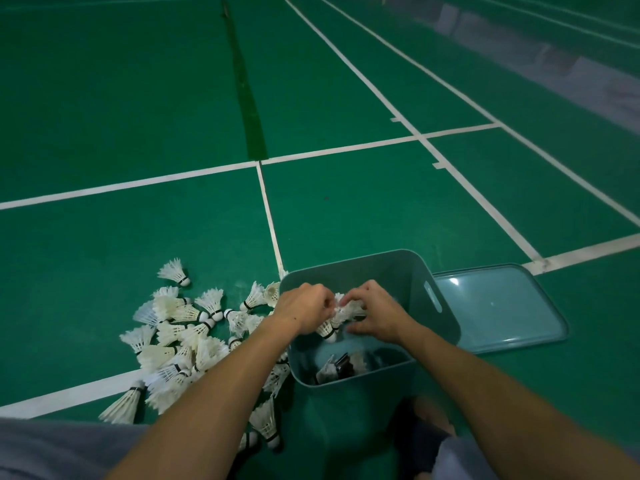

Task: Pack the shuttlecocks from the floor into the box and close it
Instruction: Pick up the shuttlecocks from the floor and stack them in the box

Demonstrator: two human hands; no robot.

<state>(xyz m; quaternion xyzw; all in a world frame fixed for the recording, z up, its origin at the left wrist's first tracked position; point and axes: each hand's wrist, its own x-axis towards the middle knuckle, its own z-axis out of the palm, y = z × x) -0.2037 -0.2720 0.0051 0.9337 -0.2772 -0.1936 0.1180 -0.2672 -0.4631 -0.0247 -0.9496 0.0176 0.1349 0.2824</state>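
A teal plastic box stands open on the green court floor in front of me. Over its opening, my left hand and my right hand together grip a bunch of white shuttlecocks, fingers curled round them. A few shuttlecocks and dark items lie at the bottom of the box. Several white feather shuttlecocks lie scattered in a pile on the floor left of the box. The box's teal lid lies flat on the floor to the right, touching the box.
White court lines cross the green floor. One shuttlecock lies apart at the far edge of the pile. My knees in grey fabric fill the bottom edge. A grey strip runs along the far right.
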